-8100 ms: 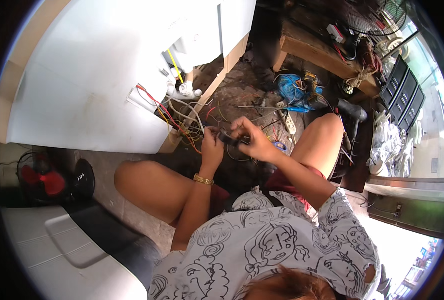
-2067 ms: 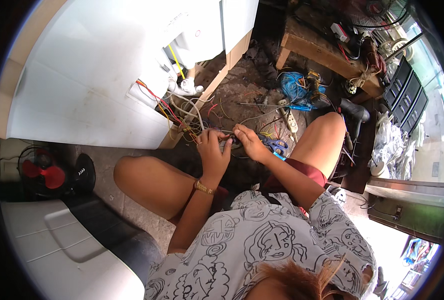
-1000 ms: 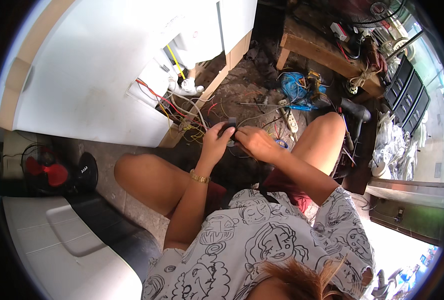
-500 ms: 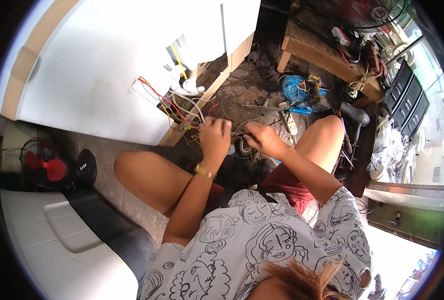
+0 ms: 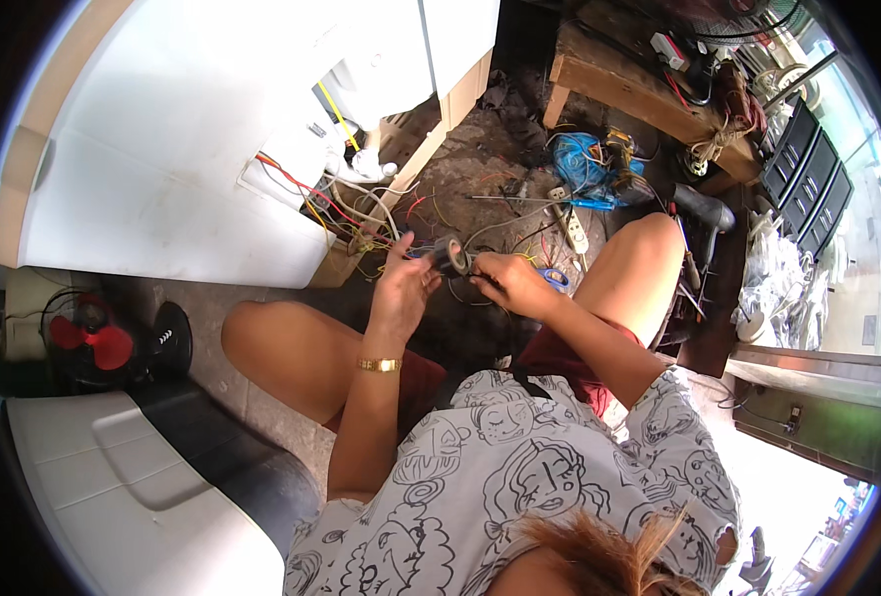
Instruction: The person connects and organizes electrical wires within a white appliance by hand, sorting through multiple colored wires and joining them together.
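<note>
A roll of black tape (image 5: 450, 256) is up between my two hands, its round side turned partly towards me. My left hand (image 5: 401, 286), with a gold watch at the wrist, has its fingers against the left side of the roll. On the other side, my right hand (image 5: 510, 282) pinches something thin and dark just below the roll, too small to make out. Beyond the left fingers, red, yellow and grey wires (image 5: 366, 223) come out of an opening in a large white appliance cabinet (image 5: 192, 159).
On the floor ahead lie a blue-handled screwdriver (image 5: 587, 204), a power strip (image 5: 572, 226), a blue plastic bag (image 5: 582, 159) and a drill (image 5: 619, 149). A blue tape roll (image 5: 554, 279) is by my right knee. A wooden bench (image 5: 649, 89) stands far right, a red-bladed fan (image 5: 93, 338) left.
The black tape roll, which hung below my right hand, is now raised between both hands. My left hand has turned and shifted slightly left and nearer.
</note>
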A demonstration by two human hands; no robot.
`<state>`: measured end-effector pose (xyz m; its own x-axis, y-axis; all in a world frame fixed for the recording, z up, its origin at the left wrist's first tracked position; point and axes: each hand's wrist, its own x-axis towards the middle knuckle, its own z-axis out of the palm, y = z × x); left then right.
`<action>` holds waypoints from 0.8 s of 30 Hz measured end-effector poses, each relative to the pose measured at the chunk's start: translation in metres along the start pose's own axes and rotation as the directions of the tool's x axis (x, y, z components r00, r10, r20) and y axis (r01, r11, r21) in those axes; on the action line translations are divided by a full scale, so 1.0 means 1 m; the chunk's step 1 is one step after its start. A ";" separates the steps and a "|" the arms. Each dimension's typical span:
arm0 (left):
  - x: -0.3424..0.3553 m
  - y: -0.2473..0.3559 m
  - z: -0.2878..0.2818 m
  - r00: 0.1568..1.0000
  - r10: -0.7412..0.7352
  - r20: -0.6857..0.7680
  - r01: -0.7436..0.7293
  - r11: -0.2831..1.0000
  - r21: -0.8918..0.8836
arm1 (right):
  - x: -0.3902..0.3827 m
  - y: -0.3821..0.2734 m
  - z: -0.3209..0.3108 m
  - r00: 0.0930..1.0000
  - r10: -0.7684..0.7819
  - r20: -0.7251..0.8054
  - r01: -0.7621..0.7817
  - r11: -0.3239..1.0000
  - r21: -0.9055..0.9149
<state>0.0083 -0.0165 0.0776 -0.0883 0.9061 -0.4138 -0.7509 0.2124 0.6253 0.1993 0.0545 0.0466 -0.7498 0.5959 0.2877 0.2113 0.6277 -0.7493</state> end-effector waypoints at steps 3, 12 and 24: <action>0.019 -0.012 -0.003 0.949 0.277 0.152 -0.316 0.845 0.431 | 0.002 -0.008 0.006 0.999 0.047 -0.008 -0.047 0.998 0.049; 0.015 -0.034 0.002 0.705 0.393 0.590 -0.678 0.130 0.724 | 0.007 0.006 0.010 0.939 0.339 -0.058 -0.304 0.896 0.324; 0.036 -0.046 -0.038 0.930 0.332 0.157 -0.358 0.721 0.593 | 0.019 0.007 0.031 0.994 0.102 -0.042 -0.103 0.994 -0.025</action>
<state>0.0150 -0.0073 0.0086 -0.2283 0.9708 -0.0733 -0.1221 0.0462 0.9914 0.1669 0.0552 0.0284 -0.6974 0.6772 0.2346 0.3030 0.5752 -0.7598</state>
